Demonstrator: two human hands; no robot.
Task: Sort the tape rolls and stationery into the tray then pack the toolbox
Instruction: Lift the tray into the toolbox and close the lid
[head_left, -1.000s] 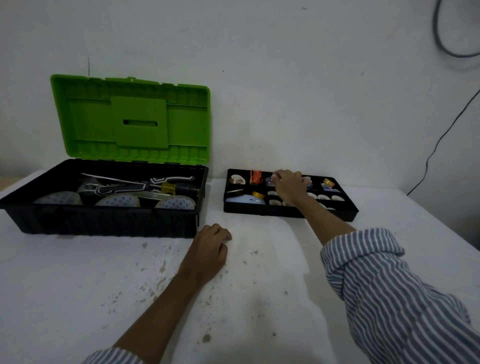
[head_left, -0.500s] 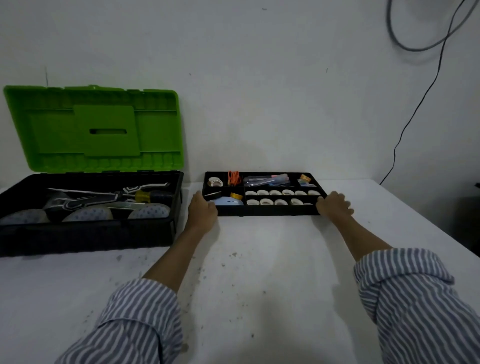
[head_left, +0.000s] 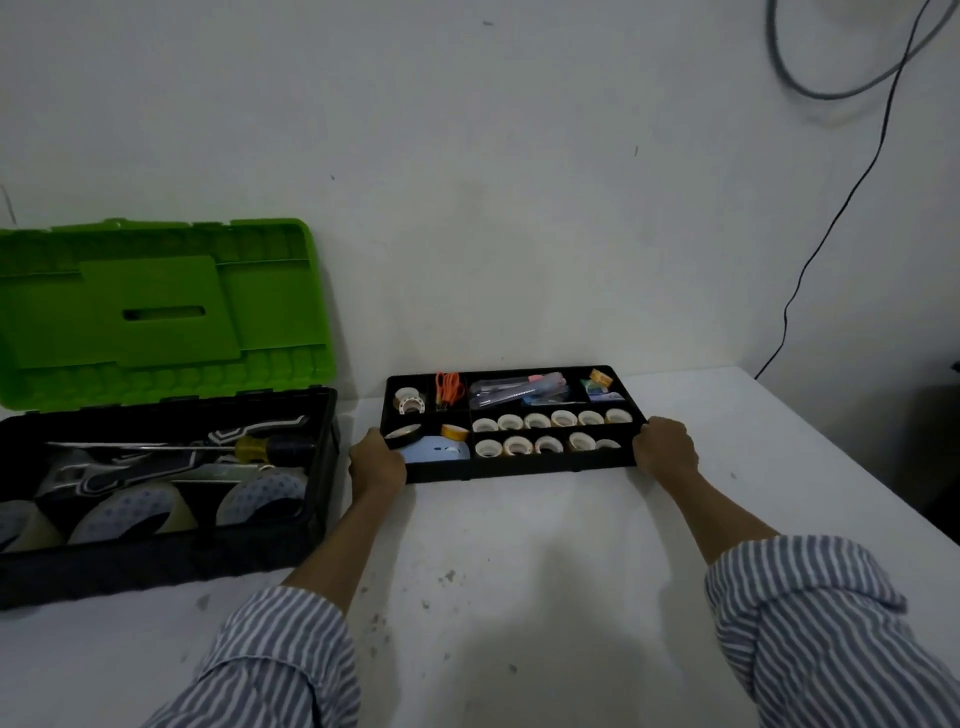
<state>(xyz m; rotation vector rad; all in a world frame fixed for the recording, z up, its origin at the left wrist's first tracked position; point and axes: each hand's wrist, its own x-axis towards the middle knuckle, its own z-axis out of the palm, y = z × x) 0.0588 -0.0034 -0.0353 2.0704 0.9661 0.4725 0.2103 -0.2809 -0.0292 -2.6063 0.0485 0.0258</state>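
Head view: full tray gripped at both ends, left hand and right hand, likely for lifting into toolbox.

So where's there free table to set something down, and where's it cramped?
Bare table lies in front of the tray, and right of the right hand out to the table's edge. Cramped: the gap between toolbox and tray, where the left hand grips the tray's end. The toolbox holds large tape rolls and a screwdriver.
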